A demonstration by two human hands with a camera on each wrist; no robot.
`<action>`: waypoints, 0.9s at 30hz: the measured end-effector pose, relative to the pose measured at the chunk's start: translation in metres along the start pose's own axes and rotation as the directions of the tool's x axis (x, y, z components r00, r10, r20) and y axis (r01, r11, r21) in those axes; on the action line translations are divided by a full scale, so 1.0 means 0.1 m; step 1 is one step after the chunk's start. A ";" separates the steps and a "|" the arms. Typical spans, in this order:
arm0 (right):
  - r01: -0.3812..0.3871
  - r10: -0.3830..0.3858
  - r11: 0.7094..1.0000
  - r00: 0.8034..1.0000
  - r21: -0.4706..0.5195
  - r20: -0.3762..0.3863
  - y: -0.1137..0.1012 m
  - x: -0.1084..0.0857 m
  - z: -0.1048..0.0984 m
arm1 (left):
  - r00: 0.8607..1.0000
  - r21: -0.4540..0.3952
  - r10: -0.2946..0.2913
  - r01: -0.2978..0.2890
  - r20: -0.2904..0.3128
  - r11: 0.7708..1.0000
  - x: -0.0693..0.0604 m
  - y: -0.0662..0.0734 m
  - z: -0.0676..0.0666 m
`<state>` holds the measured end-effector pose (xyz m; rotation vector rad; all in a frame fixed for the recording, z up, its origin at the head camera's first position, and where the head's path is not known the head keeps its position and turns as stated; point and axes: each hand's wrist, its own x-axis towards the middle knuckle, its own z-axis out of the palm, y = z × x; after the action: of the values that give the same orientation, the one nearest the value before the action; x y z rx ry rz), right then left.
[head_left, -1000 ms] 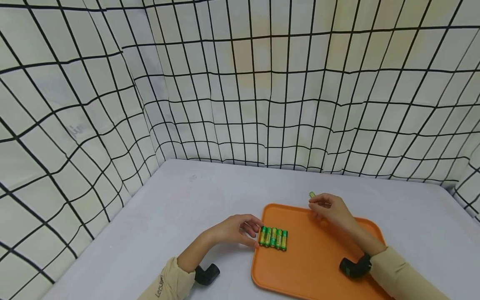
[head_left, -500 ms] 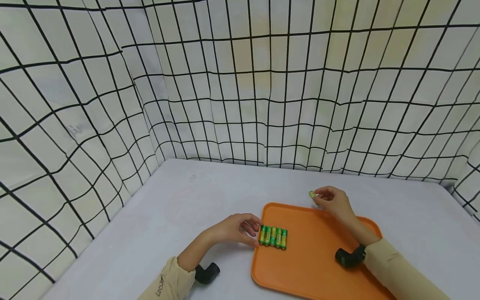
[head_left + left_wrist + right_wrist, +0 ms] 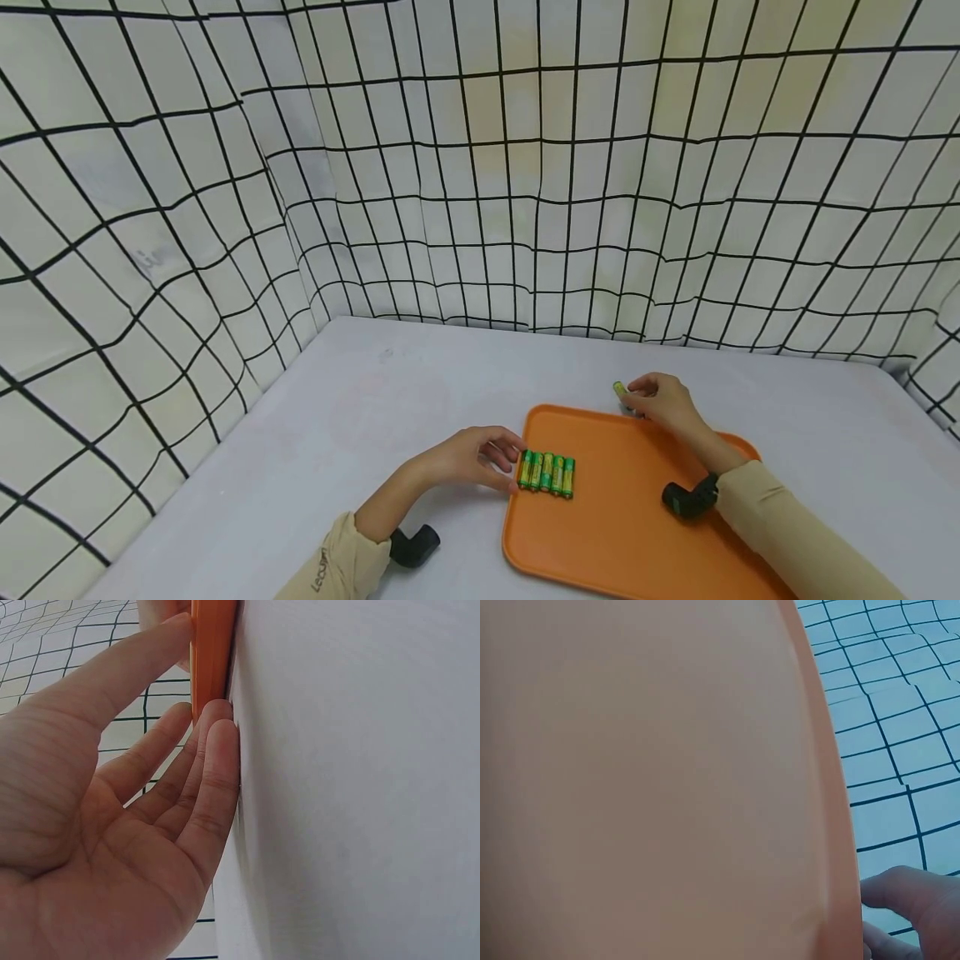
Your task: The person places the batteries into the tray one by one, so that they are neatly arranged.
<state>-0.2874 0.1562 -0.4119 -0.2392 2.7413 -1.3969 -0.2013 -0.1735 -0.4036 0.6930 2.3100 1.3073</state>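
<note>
Several green and yellow batteries (image 3: 547, 474) lie side by side on the orange tray (image 3: 615, 542), close to its left rim. My left hand (image 3: 476, 458) touches that rim beside the row with thumb and fingertips. In the left wrist view the left hand's fingers (image 3: 214, 772) are loosely extended along the tray's edge. Just past the far rim, my right hand (image 3: 663, 404) pinches one more battery (image 3: 619, 389) between thumb and fingers; its tip shows, the rest is hidden. Only part of the right hand (image 3: 922, 907) appears at the lower right of its wrist view.
The tray sits on a white-covered table (image 3: 420, 375). A black grid net (image 3: 540, 200) over white cloth stands behind and to the left. A black camera mount (image 3: 415, 547) hangs at the left wrist, and another (image 3: 690, 497) at the right wrist.
My right hand has shifted slightly up and away over the tray's far rim with the battery, and its forearm has moved left. The left hand and the battery row have stayed put.
</note>
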 end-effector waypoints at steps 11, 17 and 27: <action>-0.057 0.057 0.997 0.998 -0.056 0.005 -0.01 0.04 0.00 | 1.000 0.001 0.001 -0.001 -0.008 1.000 -0.01 0.00 0.01; -0.050 0.050 0.997 0.999 -0.054 -0.002 0.01 0.03 -0.01 | 1.000 -0.009 -0.001 0.001 -0.005 1.000 -0.01 -0.01 0.01; -0.060 0.060 0.998 0.998 -0.002 -0.001 0.02 0.00 -0.04 | 1.000 0.001 -0.019 0.019 -0.013 1.000 0.02 -0.02 0.02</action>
<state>-0.2883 0.1604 -0.4107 -0.1545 2.7268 -1.3794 -0.2023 -0.1724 -0.4067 0.6632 2.3218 1.3060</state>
